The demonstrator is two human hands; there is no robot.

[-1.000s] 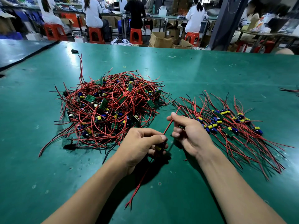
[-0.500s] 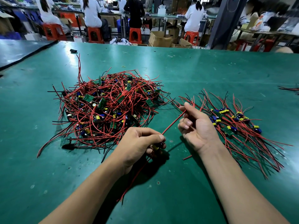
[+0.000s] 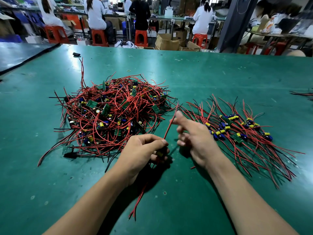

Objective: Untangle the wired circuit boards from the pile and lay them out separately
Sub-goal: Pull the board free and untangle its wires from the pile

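Two hands share the work in the head view, each with its own job. Our left hand (image 3: 144,150) curls its fingers and thumb round one small circuit board (image 3: 160,152), pinching it just above the green table mat (image 3: 186,73), near the front edge of the pile. We judge that the grip sits on the board itself so that the leads hang free.

One red lead (image 3: 170,126) rises from that grip, up and to the right, while the trailing leads (image 3: 140,199) run down across the mat toward us. Our right hand (image 3: 194,138) is blurred, its fingers spread and mostly straight, with the index finger at or just beside the upper part of the risen lead. It seems to grasp nothing, though the blur leaves contact uncertain. We take it to be stroking that lead straight.

To the left lies the tangled pile (image 3: 111,116) of boards with red and black wires. To the right, apart from it, the laid-out boards (image 3: 237,129) lie side by side with their leads fanned one way, likely so none snag. The held board probably belongs there.
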